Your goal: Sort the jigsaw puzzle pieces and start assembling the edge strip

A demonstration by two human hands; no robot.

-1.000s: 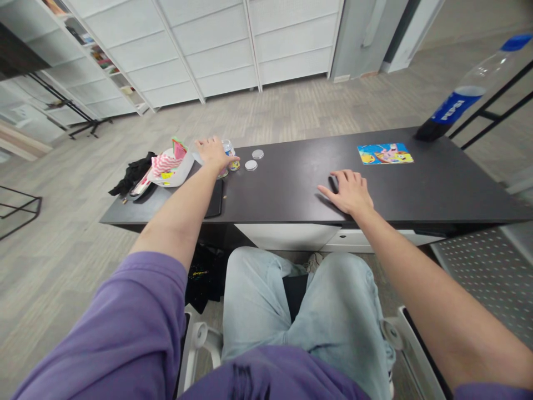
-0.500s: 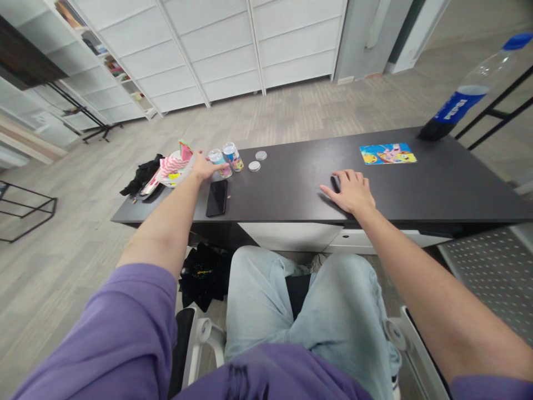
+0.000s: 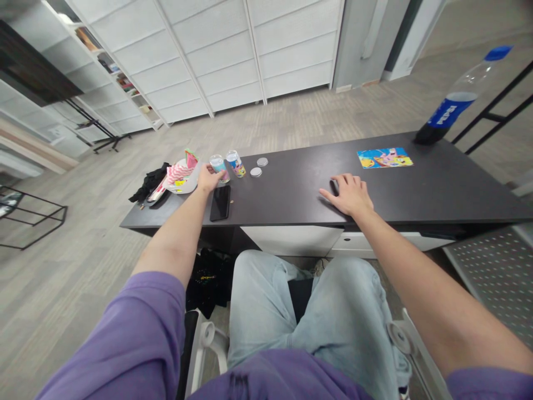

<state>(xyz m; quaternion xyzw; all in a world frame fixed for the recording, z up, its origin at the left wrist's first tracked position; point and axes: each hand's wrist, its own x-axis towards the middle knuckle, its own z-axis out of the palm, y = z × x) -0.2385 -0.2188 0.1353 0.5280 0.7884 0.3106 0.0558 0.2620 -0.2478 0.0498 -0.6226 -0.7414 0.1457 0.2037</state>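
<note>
My left hand (image 3: 207, 179) reaches to the left part of the dark table. Its thumb and fingers are around the lower left side of a clear can with a blue and pink picture (image 3: 219, 164), which stands upright. Beside that can stands a second printed can (image 3: 236, 165). Two round pale lids, a rear one (image 3: 262, 161) and a front one (image 3: 255, 172), lie to the right. My right hand (image 3: 350, 193) rests palm down near the table's front edge, fingers spread. A small black object (image 3: 333, 187) shows partly under it; its kind is hidden.
A white bowl (image 3: 189, 183) with a striped cloth and bright items stands left, beside black fabric (image 3: 150, 182). A black phone (image 3: 220, 203) lies near the front edge. Farther right are a colourful cartoon card (image 3: 385, 158) and a Pepsi bottle (image 3: 447, 114).
My left hand has drawn slightly back and lower on the can, its thumb now nearer the can's left side. My right hand stays in place. The view has shifted a little.
</note>
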